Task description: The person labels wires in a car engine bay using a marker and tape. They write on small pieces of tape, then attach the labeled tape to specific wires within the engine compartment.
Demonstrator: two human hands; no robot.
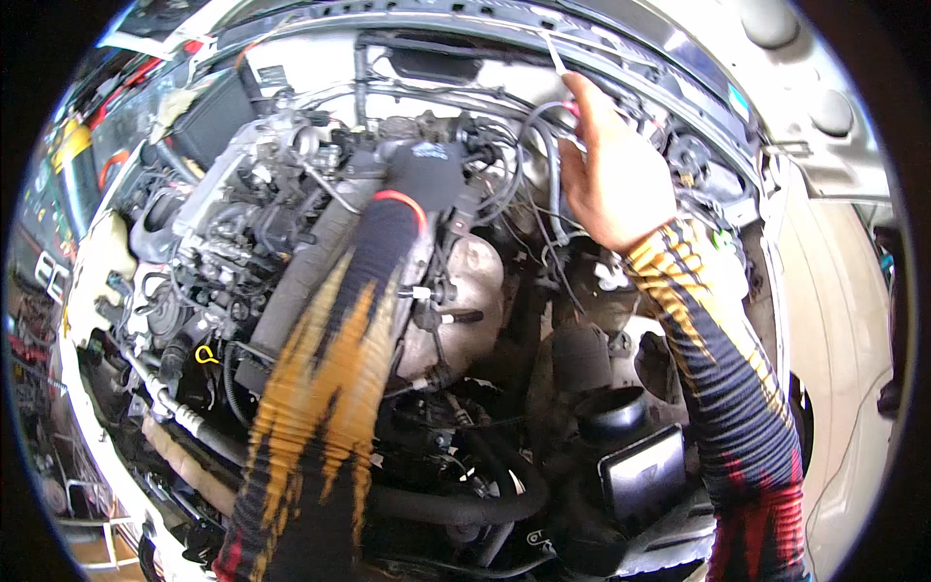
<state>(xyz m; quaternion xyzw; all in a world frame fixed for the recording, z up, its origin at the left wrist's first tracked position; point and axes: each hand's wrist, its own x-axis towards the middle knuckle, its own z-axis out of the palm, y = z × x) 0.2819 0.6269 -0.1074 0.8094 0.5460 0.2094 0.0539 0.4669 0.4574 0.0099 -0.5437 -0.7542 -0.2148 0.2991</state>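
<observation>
My left hand [425, 173] wears a black glove with an orange-red cuff. It reaches over the dark ribbed engine cover [315, 262] to hoses and connectors at the back of the engine; its fingers are hidden. My right hand [621, 170] is bare and raised at the back right of the engine bay. Its fingers are bent round a thin, light-coloured rod [553, 50] that sticks up past the fingertips; a bit of red shows by the fingers. Close to this hand runs a grey hose [557, 189].
A silver intake manifold [228, 179] lies to the left, with a yellow dipstick loop [207, 355] nearer me. A metal heat shield [465, 291] sits mid-bay. At front right is a black box with a shiny lid [643, 472]. The raised hood [815, 58] edges the upper right.
</observation>
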